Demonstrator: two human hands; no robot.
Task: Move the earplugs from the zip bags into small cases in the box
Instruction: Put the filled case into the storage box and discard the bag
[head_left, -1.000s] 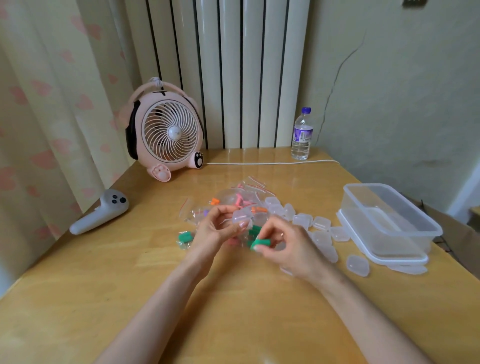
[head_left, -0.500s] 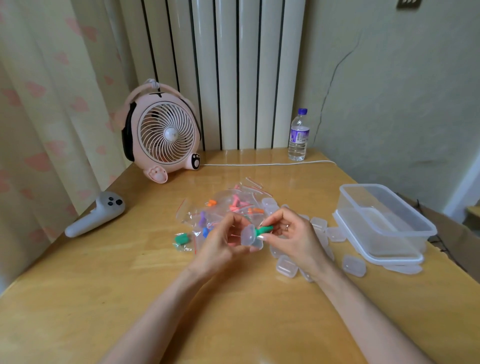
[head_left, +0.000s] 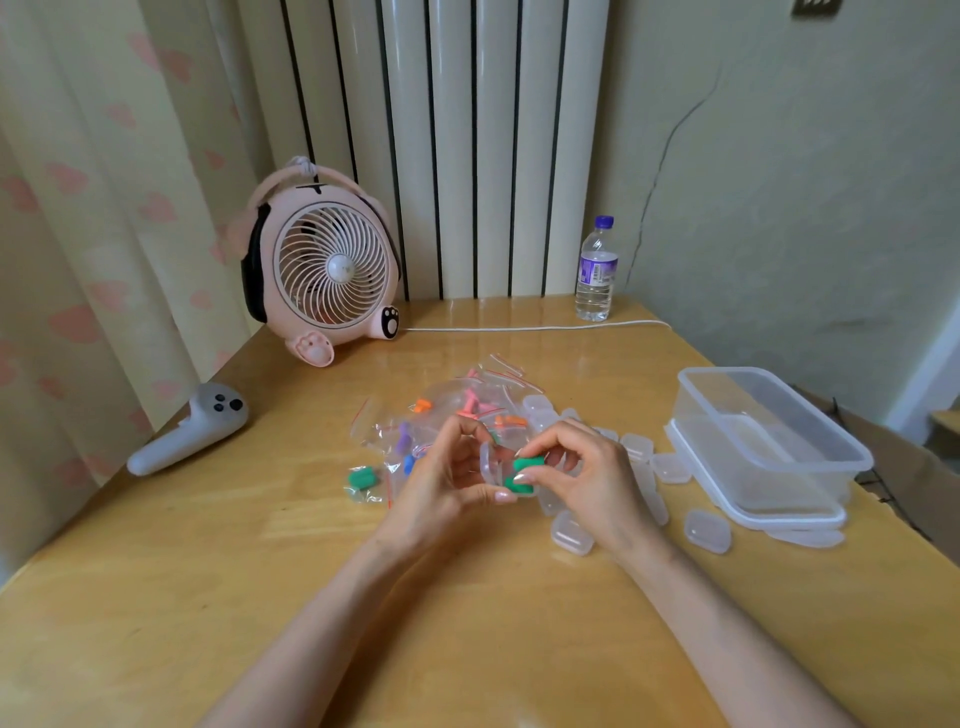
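Green earplugs sit at the mouth of a small clear case, above the middle of the wooden table. The right hand pinches the earplugs between thumb and fingertips. The left hand grips the opened case, its fingers curled round it. Just behind the hands lies a heap of zip bags with orange, pink, purple and blue earplugs inside; one bag with green earplugs lies to the left. More small cases are scattered to the right, near the clear plastic box, which stands on its lid. Further back are a pink fan, a water bottle and a white controller.
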